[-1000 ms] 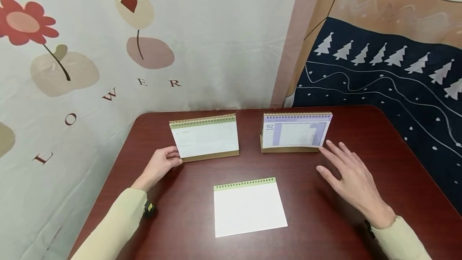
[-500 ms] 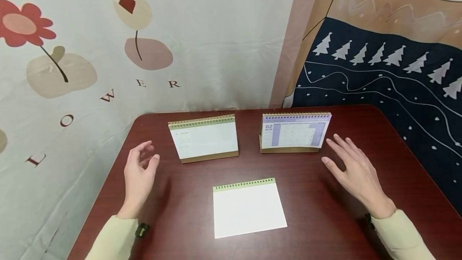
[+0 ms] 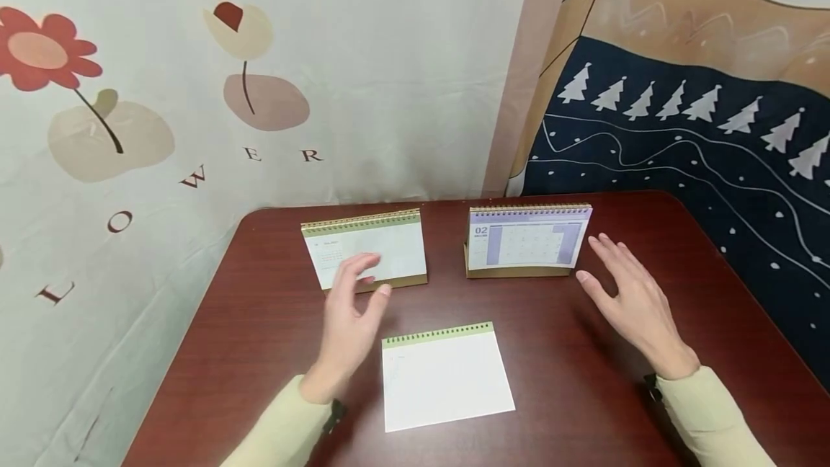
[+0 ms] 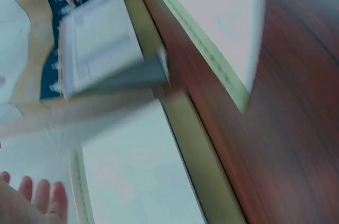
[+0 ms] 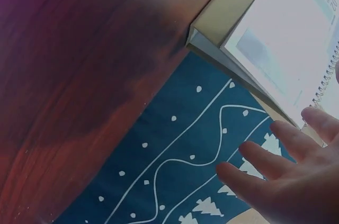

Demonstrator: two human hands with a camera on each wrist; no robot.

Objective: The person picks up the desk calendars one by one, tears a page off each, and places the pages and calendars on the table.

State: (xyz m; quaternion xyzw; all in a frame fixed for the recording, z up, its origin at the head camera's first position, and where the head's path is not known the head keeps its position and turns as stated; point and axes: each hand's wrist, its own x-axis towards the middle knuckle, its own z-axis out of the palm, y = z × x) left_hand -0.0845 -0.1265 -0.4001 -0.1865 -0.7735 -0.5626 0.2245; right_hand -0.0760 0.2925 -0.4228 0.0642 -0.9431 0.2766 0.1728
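Note:
Two desk calendars stand at the far side of the table: a green-topped calendar on the left and a purple calendar marked 02 on the right. In front of them a loose calendar page with a green punched edge lies flat. My left hand hovers before the green-topped calendar, its fingers loosely bent and holding nothing. It hides that calendar's lower left part in the head view. Beside the purple calendar's right edge, my right hand is held with fingers spread, gripping nothing.
The dark red wooden table runs back to a pale curtain with printed flowers. At the right hangs a dark blue cloth with white trees. Black bands show at both wrists.
My left hand has let go of the green-topped calendar's left edge, drawn back to the left, then swung right in front of it. My right hand has barely moved.

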